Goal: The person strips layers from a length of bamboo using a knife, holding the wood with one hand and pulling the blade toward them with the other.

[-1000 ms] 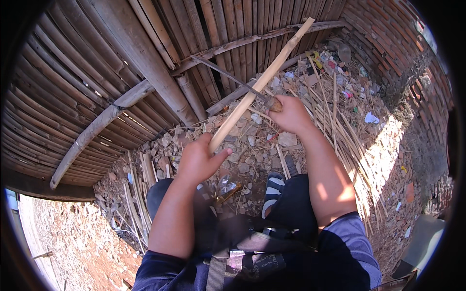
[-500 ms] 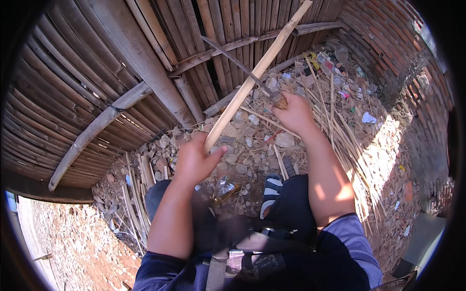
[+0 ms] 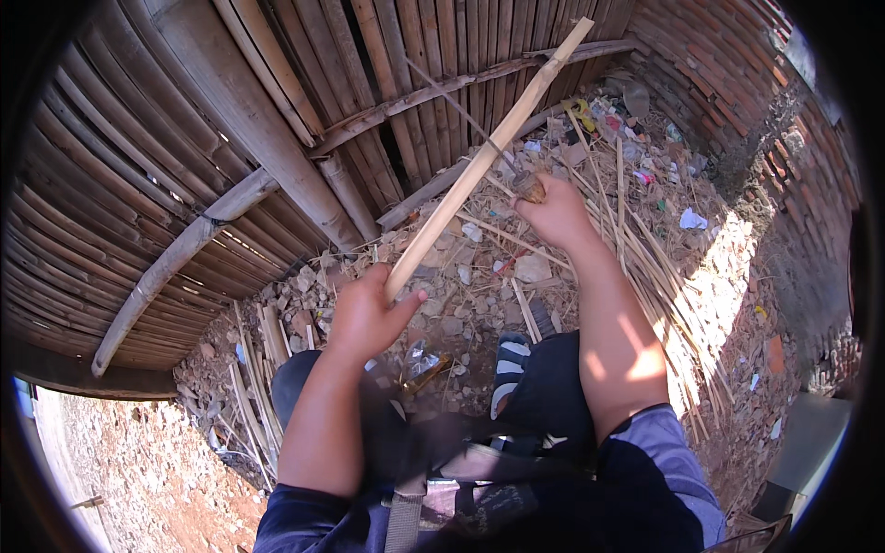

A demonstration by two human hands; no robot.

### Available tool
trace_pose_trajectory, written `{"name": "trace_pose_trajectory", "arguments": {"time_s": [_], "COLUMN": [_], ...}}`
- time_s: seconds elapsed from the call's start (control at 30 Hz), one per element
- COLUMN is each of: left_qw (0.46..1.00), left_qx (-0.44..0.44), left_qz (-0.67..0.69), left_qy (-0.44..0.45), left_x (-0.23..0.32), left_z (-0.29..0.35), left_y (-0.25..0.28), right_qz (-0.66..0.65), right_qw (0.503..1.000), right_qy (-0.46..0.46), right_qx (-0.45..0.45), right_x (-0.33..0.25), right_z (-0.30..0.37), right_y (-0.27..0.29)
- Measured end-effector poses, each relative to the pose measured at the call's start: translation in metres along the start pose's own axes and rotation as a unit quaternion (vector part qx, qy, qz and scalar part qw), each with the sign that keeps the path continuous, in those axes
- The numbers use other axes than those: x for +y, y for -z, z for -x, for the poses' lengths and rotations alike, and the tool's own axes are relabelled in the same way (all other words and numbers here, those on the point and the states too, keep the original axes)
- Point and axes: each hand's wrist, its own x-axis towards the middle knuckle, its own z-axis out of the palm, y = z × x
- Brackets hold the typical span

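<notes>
My left hand (image 3: 367, 313) grips the lower end of a long pale bamboo strip (image 3: 470, 180), its thumb stretched out to the right. The strip slants up and away to the right. My right hand (image 3: 557, 214) is closed round the short wooden handle of a knife (image 3: 530, 187). The knife's long, thin, dark blade points up and left and crosses the strip about midway. Where they cross, the strip hides part of the blade, which touches it or lies just behind it.
Split bamboo strips (image 3: 659, 295) lie in a pile to my right, and more sticks (image 3: 251, 396) lie at my left. A bamboo-slat wall (image 3: 120, 212) rises ahead and left, a brick wall (image 3: 747, 101) at far right. Rubble, litter and a clear plastic bottle (image 3: 424, 364) cover the ground by my sandalled foot (image 3: 510, 373).
The strip's top has dropped slightly. The knife has turned a little in my right hand, so its blade shows thinner and edge-on. Both hands stay nearly in place.
</notes>
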Motion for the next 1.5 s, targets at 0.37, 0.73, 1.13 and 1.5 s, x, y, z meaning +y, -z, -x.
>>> {"name": "trace_pose_trajectory", "arguments": {"time_s": [0.37, 0.73, 1.13, 1.5], "left_qw": [1.000, 1.000, 0.998, 0.997], "left_qx": [-0.025, -0.022, -0.015, -0.005], "left_qz": [-0.014, -0.013, 0.018, 0.058], "left_qy": [-0.007, -0.004, 0.052, 0.055], "left_x": [0.004, 0.001, 0.003, -0.008], "left_z": [0.001, 0.000, 0.001, -0.003], "left_y": [0.006, 0.000, 0.004, -0.002], "right_qz": [-0.085, 0.049, 0.136, 0.092], "right_qw": [0.980, 0.982, 0.970, 0.980], "right_qy": [0.023, 0.116, 0.177, 0.114], "right_qx": [-0.178, -0.139, -0.101, -0.135], "right_x": [0.001, -0.021, -0.057, -0.043], "right_z": [0.002, 0.011, 0.025, 0.019], "right_y": [-0.009, -0.031, -0.041, -0.037]}}
